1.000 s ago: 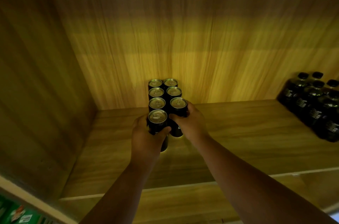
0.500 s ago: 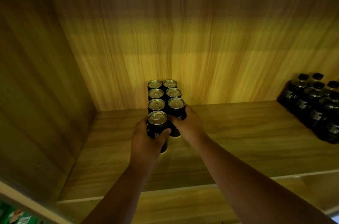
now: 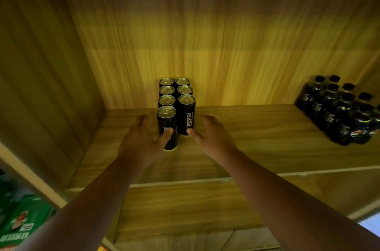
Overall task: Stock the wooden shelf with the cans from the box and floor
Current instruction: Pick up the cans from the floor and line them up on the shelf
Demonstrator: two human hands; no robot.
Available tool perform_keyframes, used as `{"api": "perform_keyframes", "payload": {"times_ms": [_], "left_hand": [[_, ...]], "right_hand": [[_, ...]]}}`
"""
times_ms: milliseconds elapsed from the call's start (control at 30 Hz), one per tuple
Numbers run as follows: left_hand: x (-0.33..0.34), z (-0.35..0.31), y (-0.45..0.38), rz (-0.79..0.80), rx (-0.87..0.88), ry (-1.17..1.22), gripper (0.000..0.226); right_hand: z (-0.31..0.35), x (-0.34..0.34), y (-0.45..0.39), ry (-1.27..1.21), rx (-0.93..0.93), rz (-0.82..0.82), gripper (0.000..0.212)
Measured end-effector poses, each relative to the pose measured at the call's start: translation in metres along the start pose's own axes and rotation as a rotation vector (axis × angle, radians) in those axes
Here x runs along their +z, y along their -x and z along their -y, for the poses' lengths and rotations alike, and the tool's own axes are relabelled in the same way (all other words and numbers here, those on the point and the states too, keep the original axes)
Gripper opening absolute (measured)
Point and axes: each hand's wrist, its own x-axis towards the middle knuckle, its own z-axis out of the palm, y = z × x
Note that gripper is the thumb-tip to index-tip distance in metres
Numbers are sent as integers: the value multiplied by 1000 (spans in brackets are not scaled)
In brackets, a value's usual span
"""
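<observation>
Several black Pepsi cans stand in two rows on the wooden shelf [image 3: 257, 137], reaching back to its rear wall. The front left can [image 3: 167, 125] stands nearest me, and the front right can [image 3: 186, 115] is just behind and beside it. My left hand [image 3: 141, 144] is open just left of the front left can, its thumb tip at the can's side. My right hand [image 3: 213, 137] is open just right of the front right can, thumb tip near its base. Neither hand grips a can.
A cluster of dark Pepsi bottles [image 3: 341, 111] stands at the shelf's right end. The shelf's left side wall [image 3: 51, 86] rises close by. A green package [image 3: 22, 224] shows at lower left, below the shelf. A lower shelf board [image 3: 185, 209] lies under my arms.
Both hands let go of the two front cans and drew back with fingers spread. The cans now stand on the shelf on their own.
</observation>
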Motion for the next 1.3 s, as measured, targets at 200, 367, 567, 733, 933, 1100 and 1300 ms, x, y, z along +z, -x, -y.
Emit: {"api": "perform_keyframes", "payload": {"times_ms": [200, 367, 567, 733, 933, 1100, 1300], "left_hand": [[-8, -10, 44, -44, 91, -313, 87], [-10, -33, 96, -4, 130, -492, 90], [-21, -76, 161, -4, 151, -609, 89], [-22, -96, 212, 0, 132, -647, 77], [-17, -82, 261, 54, 97, -638, 86], [13, -33, 288, 91, 101, -603, 86], [55, 48, 331, 133, 85, -552, 81]], "right_hand": [[-6, -28, 47, 267, -172, -1, 72], [-20, -47, 102, 361, -271, 3, 72], [-44, -88, 166, 386, -351, -8, 73], [-60, -108, 205, 408, -369, 29, 75], [-66, -83, 241, 375, -399, 21, 72], [-73, -27, 264, 407, -389, 64, 73], [-76, 72, 296, 442, -385, 193, 78]]}}
